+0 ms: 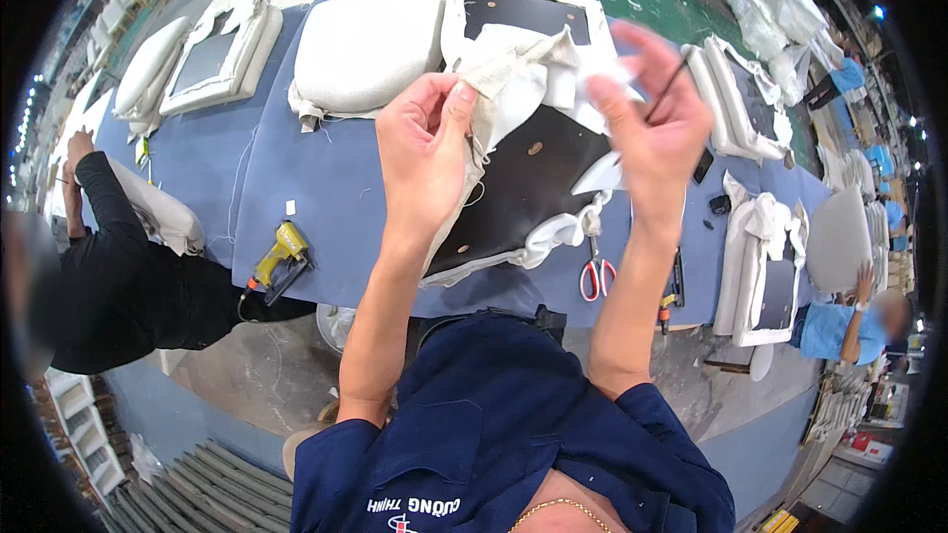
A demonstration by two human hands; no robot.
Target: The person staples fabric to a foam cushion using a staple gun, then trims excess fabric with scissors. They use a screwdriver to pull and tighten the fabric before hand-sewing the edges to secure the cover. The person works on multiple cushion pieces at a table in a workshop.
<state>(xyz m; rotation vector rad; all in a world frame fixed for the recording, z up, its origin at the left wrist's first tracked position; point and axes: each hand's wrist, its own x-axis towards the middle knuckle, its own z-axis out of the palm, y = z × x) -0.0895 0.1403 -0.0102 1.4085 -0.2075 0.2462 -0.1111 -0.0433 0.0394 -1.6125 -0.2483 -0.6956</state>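
A seat cushion lies underside up before me, its dark board showing inside loose white padding and beige fabric. My left hand is closed, pinching the fabric's edge between thumb and fingers above the board. To its right, my right hand is raised with fingers curled and smeared by motion. A thin dark stick-like piece shows at its fingers; its kind is unclear. White padding bunches up between the two hands.
Finished-looking cushion and another board-backed cushion lie beyond. A yellow-green staple gun lies left, red-handled scissors right. More cushions stand at the table's right. Co-workers are at the left and right.
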